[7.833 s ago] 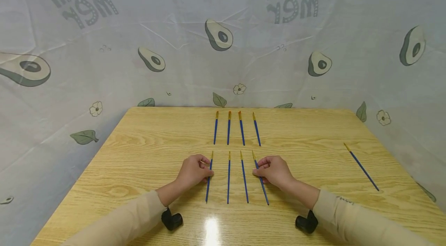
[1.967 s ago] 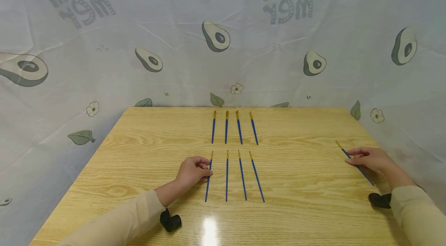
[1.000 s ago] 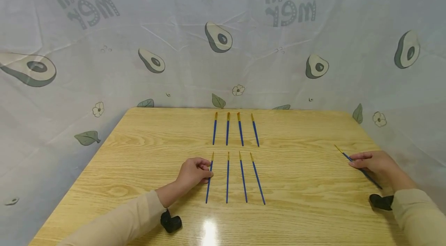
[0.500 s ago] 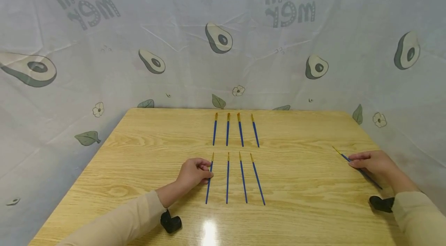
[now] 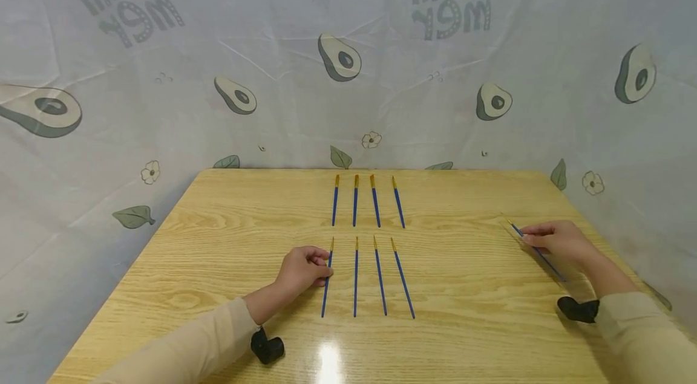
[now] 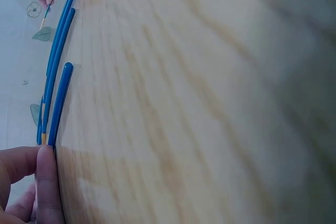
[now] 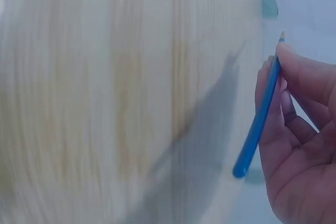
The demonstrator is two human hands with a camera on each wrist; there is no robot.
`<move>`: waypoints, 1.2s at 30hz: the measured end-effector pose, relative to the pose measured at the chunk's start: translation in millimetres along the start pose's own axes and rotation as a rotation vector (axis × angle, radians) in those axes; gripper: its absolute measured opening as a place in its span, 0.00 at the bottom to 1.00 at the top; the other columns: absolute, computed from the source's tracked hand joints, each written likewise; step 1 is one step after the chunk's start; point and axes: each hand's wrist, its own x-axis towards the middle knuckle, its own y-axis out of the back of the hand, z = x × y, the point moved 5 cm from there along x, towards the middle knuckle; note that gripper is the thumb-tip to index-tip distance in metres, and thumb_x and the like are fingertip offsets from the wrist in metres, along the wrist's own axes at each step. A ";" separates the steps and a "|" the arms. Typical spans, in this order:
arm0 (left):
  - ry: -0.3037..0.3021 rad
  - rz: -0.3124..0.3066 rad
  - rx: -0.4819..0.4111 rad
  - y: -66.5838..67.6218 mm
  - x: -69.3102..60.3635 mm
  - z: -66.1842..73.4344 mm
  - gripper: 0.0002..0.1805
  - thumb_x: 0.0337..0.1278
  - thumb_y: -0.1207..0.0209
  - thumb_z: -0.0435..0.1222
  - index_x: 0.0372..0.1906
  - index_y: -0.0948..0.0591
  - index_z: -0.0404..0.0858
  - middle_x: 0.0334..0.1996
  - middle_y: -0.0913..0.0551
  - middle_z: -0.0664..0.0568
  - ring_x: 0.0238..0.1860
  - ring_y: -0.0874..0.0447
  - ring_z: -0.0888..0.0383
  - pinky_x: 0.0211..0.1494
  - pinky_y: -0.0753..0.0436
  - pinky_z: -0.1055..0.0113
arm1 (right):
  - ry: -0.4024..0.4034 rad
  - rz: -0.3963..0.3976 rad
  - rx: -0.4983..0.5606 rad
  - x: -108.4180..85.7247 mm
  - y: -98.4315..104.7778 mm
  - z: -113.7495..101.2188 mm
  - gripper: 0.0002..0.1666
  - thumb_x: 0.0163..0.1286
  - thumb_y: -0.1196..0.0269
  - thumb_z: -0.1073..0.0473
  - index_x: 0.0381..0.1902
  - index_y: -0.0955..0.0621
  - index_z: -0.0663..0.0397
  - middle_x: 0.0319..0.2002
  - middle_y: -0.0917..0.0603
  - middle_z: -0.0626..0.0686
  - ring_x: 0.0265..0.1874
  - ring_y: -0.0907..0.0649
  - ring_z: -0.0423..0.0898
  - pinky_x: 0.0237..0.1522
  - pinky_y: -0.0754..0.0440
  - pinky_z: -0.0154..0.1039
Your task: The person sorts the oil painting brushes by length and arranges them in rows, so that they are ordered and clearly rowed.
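My left hand (image 5: 301,266) rests on the table and pinches the leftmost paintbrush (image 5: 325,299) of the front row between thumb and fingers. That brush lies with its bristle end pointing away from me; its blue handle (image 6: 62,100) shows in the left wrist view. At the right side my right hand (image 5: 566,246) holds another thin paintbrush (image 7: 257,124), blue with a gold ferrule, between thumb and fingertips. This brush is raised off the wood, tilted with its tip to the far left, and its shadow shows below in the right wrist view.
Other front-row paintbrushes (image 5: 356,281) lie right of my left hand, side by side. Behind them is a second row of blue paintbrushes (image 5: 356,205) with wider bristles. The wooden table (image 5: 463,335) ends at a printed curtain (image 5: 294,130).
My right hand has let go of the front row's rightmost brush, reached to the far right, and lifted the separate paintbrush, now carrying it slightly leftward. My left hand has stayed in place.
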 end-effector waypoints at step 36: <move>-0.007 -0.011 -0.025 0.1 0.5 -0.6 0.15 0.48 0.33 0.21 0.45 0.18 0.27 0.28 0.22 0.48 0.24 0.19 0.59 0.29 0.15 0.63 | -0.103 -0.137 0.403 -11.4 -129.0 -122.5 0.24 0.72 0.41 0.64 0.59 0.30 0.77 0.46 0.21 0.61 0.38 0.19 0.46 0.41 0.16 0.40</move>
